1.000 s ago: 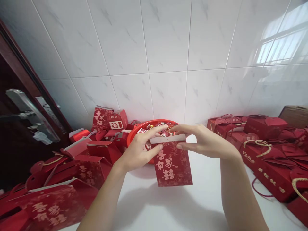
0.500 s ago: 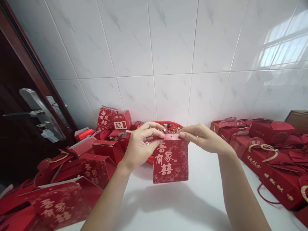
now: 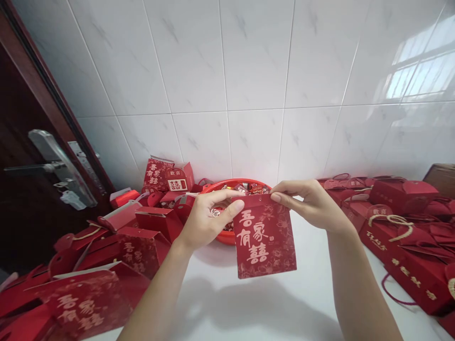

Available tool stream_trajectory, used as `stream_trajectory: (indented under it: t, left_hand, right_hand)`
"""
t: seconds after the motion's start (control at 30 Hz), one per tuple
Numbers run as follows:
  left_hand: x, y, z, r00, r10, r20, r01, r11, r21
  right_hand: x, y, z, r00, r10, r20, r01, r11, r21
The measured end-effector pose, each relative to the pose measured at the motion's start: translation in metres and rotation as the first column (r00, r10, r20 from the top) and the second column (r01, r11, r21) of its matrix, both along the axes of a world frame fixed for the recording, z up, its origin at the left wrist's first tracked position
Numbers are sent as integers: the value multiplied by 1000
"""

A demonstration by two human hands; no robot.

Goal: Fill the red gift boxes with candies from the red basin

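Observation:
A red paper gift box (image 3: 266, 241) with pale Chinese characters hangs upright between my hands, above the white table. My left hand (image 3: 211, 213) pinches its upper left corner, thumb on the front and fingers behind. At the upper right corner, my right hand (image 3: 305, 203) holds the top edge between thumb and fingers. The top strip shows a small hole. Just behind the box is a round red basin (image 3: 227, 239) with wrapped candies (image 3: 258, 188) in it, partly covered by the box and my left hand.
Red gift boxes (image 3: 95, 303) crowd the left side, some with flaps standing up. More red boxes (image 3: 401, 189), several with cord handles, fill the right side. A tiled wall (image 3: 252, 142) rises behind the white table (image 3: 213, 308). A dark door (image 3: 28, 118) stands at the left.
The box has shifted slightly right and tilted. Its pale, folded top strip now shows red and flat. My right hand has moved a little right, and more of the basin is visible.

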State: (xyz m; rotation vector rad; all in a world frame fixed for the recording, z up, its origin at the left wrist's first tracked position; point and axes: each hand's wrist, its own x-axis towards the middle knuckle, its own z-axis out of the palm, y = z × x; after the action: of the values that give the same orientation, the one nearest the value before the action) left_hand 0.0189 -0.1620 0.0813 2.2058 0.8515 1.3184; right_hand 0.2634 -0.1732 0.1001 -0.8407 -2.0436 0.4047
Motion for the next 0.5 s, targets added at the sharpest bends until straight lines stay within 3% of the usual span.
stream_trajectory:
  t: [0.23,0.4,0.5]
  left_hand:
    - [14,1,-7,987,159,20,-160,967,199]
    - [31,2,-19,993,117,32,-121,946,302]
    - [43,-4,-22,997,71,37,-79,932,354]
  right_hand:
    - [14,12,-4,999,11,-38,-13,998,-55]
    - [39,19,-12,997,-63,-37,60,995,-80]
    - [63,15,-19,982,-148,-121,129,980,-155]
